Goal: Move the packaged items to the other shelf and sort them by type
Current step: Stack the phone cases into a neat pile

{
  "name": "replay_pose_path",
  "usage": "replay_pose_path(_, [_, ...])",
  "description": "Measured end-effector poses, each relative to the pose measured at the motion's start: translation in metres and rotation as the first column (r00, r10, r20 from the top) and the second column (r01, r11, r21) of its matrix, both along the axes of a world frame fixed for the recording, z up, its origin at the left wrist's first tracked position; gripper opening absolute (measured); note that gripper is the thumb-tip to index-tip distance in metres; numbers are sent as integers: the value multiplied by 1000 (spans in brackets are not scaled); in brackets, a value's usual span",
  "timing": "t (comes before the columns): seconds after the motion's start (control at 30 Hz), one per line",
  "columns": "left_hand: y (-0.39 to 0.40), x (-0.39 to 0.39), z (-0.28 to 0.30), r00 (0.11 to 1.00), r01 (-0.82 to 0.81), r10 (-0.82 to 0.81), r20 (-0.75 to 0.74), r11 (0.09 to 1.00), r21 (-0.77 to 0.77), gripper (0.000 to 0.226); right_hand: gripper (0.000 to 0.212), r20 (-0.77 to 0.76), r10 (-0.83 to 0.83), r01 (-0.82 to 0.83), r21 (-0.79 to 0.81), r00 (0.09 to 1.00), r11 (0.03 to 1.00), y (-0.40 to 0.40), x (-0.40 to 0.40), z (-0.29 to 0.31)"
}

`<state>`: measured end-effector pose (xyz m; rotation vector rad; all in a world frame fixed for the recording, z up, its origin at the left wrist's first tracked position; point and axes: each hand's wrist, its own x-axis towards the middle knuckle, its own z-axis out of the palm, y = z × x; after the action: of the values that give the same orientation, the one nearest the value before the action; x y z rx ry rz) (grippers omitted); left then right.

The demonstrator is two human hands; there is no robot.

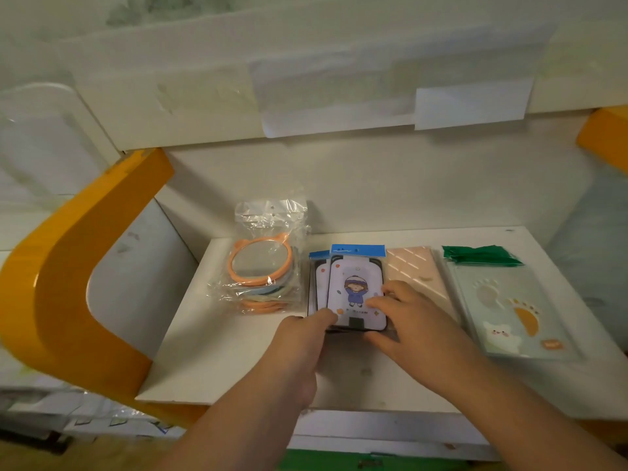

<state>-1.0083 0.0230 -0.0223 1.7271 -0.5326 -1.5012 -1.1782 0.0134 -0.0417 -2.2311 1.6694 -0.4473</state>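
A stack of cartoon-girl packs (pixel 355 283) with blue header cards lies in the middle of the white shelf (pixel 210 365). My left hand (pixel 300 348) grips the stack's near left corner. My right hand (pixel 413 317) holds its right edge, with fingers lying on the top pack's face. Left of it sits a pile of orange round mirrors (pixel 260 266) in clear bags. On the right lie a pink pack (pixel 413 266) and a pale green paw-print pack (pixel 509 311) with a green header.
An orange curved frame (pixel 78 266) bounds the shelf on the left, and another orange piece (pixel 605 134) shows at the upper right. A white upper shelf with paper labels (pixel 472 103) hangs overhead. More packaged goods (pixel 112 419) lie below at the lower left.
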Motion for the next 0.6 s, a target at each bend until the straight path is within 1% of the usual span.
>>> replay_pose_path(0.17, [-12, -11, 4, 996, -21, 29, -88, 995, 98, 13, 54, 56, 18, -18, 2, 998, 1000, -1, -9, -5])
replay_pose_path(0.33, [-24, -15, 2, 994, -2, 17, -105, 991, 137, 27, 54, 79, 11, -10, -12, 997, 1000, 1, -14, -9])
replay_pose_path(0.43, [-25, -18, -4, 995, -2, 9, -94, 997, 80, 34, 54, 102, 4, -3, -14, 995, 1000, 1, -15, -9])
replay_pose_path(0.5, [-26, -20, -9, 995, -4, 5, -98, 1000, 11, 39, 55, 138, 4, -3, -8, 990, 1000, 0, -17, -8])
replay_pose_path(0.57, [-24, -24, -10, 994, -20, 12, -111, 998, -66, 38, 55, 195, 0, -2, 14, 981, 1000, 0, -18, -6])
replay_pose_path(0.6, [-23, -26, -10, 996, -33, 24, -89, 994, -105, 37, 54, 225, -4, 0, 18, 974, 1000, 0, -19, -5])
